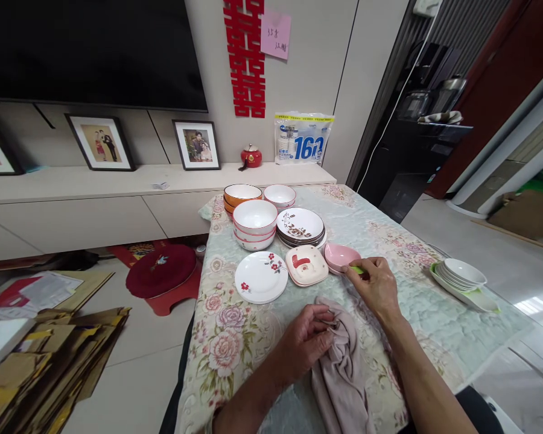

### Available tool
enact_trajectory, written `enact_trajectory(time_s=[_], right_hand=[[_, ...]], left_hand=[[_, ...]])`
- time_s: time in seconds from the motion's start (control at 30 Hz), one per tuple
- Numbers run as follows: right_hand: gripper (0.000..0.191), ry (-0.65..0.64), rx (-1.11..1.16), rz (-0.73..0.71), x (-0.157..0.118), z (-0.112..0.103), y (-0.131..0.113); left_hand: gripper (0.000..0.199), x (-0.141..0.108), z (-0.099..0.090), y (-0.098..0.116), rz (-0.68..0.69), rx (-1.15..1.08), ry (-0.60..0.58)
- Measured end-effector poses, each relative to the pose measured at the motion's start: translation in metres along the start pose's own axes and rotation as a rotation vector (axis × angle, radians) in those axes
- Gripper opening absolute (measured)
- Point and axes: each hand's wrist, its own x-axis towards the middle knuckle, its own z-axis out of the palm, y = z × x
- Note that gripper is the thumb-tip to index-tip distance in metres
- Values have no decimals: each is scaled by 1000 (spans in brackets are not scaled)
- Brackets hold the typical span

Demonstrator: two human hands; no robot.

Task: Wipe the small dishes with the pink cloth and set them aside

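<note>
My right hand (376,284) is closed in a pinch on a small light-green thing (356,270), mostly hidden by the fingers, at the near edge of the pink bowls (341,255). Lower down, my left hand (308,337) curls its fingers and thumb on a mauve cloth (341,374) that lies bunched on the table. Just beyond the cloth are a squarish cream plate with a red mark (306,265) and white flower-patterned plates (261,277). Behind them stand stacked white bowls with red rims (255,220) and brown-patterned plates (300,224).
Orange bowls (243,194) and another white bowl (279,195) stand at the table's far end. White dishes on a pale green tray (462,283) sit near the right edge. A flowered tablecloth (228,346) covers the table. A red stool (165,274) stands to the left.
</note>
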Motion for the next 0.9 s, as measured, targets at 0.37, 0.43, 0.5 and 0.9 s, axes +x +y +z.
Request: enact_trajectory(time_s=[0.37, 0.43, 0.5, 0.9], right_hand=[[34, 100, 157, 50, -1, 0, -2], [31, 125, 166, 26, -2, -1, -2], [29, 146, 160, -9, -4, -2, -1], [26, 178, 156, -137, -11, -7, 1]], left_hand=[[54, 1, 0, -2, -1, -27, 8], [52, 1, 0, -3, 6, -36, 11], [51, 1, 0, -4, 11, -57, 16], [51, 3, 0, -5, 11, -109, 50]])
